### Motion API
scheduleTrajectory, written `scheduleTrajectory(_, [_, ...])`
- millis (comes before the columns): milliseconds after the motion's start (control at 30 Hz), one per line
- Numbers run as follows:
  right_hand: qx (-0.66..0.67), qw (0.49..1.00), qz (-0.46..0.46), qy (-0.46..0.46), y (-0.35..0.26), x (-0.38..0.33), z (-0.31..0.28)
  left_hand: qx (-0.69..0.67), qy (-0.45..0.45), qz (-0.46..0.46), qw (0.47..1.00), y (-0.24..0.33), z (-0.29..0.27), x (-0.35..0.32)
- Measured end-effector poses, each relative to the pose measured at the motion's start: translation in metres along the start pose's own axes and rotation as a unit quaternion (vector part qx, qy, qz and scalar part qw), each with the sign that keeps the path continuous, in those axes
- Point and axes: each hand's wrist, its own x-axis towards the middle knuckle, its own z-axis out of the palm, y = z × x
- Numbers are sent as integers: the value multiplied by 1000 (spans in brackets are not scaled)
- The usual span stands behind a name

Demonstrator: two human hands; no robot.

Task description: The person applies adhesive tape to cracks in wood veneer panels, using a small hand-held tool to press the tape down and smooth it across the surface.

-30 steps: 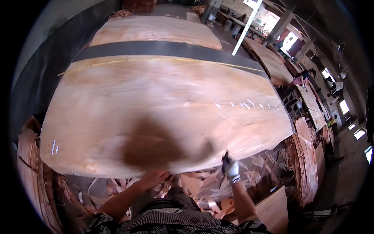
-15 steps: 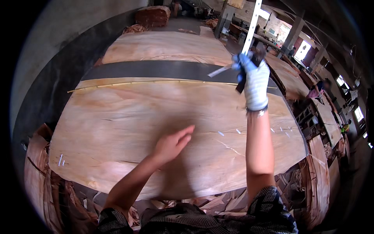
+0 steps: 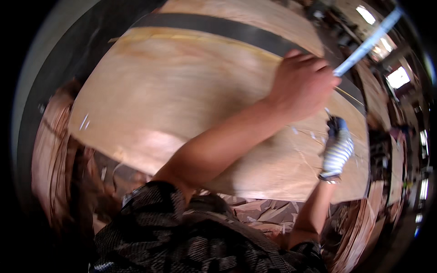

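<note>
My bare left hand (image 3: 304,84) reaches across the sheet to the right, its fingers curled around the lower end of a white perforated strip of tape (image 3: 371,43) that runs up to the upper right. Lower down, my right hand (image 3: 339,148), in a striped white and blue glove, is closed on a dark tool (image 3: 333,125). A small pale tip sticks out ahead of it; motion blur hides its exact kind. Both hands are over a large pale wood veneer sheet (image 3: 182,95). Several short white tape pieces (image 3: 295,130) stick to it near the right hand.
A thin yellowish stick (image 3: 191,37) lies along the sheet's far edge. Beyond a dark band (image 3: 218,29) lies another veneer sheet (image 3: 255,13). Stacked veneer (image 3: 48,150) stands at the left, more (image 3: 359,227) at the right. Scraps (image 3: 264,214) litter the floor nearby.
My left hand has risen from over the sheet to the tape strip and closed on it. My right hand has come down from the strip towards the sheet's right side. The view has turned.
</note>
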Motion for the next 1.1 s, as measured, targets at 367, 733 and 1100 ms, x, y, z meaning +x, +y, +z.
scheduleTrajectory(367, [424,817,104,-375,-230,-166,56,-578,-145,-595,539,-81,-107,-116])
scheduleTrajectory(733, [463,677,442,-363,-363,-204,85,-605,-90,-683,399,-112,-144,-165])
scheduleTrajectory(1100, [346,681,442,-470,-351,-270,229,-1,-184,-544,819,-168,-371,-405])
